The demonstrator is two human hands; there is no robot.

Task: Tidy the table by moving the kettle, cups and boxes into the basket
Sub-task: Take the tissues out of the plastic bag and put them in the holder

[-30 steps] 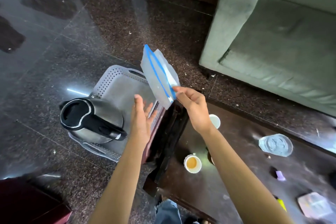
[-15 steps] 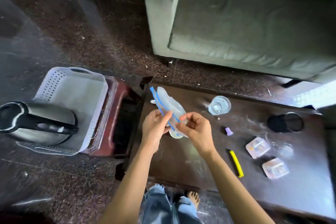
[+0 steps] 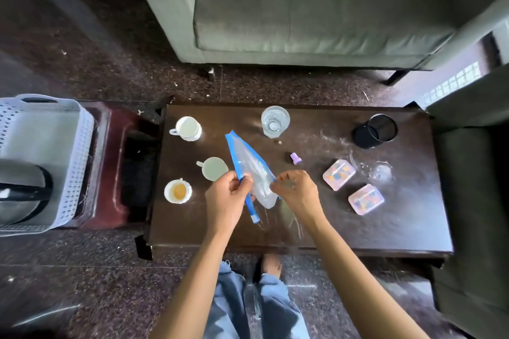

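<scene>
We look down on a grey-green sofa [image 3: 303, 8] along the far side and a dark armchair [image 3: 473, 201] at the right. Between them and the person's knees stands the dark wooden coffee table [image 3: 385, 228].

Left of it, on a maroon stool [image 3: 110, 201], sits the white perforated basket [image 3: 80, 146]. The steel kettle [image 3: 19, 190] with its black handle already lies inside it, cut off by the frame edge.

Above the table's near middle, both hands hold a clear zip bag [image 3: 252, 170] with a blue closure strip. The left hand [image 3: 225, 198] has its fingers curled round the blue strip. The right hand [image 3: 297, 192] pinches the bag's opposite edge. The bag tilts up and away between them.

On the table we find a black mesh pen holder [image 3: 376, 131] tipped on its side at the far right, and a drinking glass [image 3: 275, 121] upright at the far middle. Three cups stand at the left end:
- a white mug [image 3: 188, 128] farthest away
- a pale cup [image 3: 213, 169] just beside the left hand
- a cup holding brown tea [image 3: 178, 191] nearest the left edge

Two small pink-lidded boxes [image 3: 339, 175] [image 3: 366, 199] lie near each other to the right of the right hand. A small purple cap [image 3: 296, 158] stands between the glass and the boxes.
</scene>
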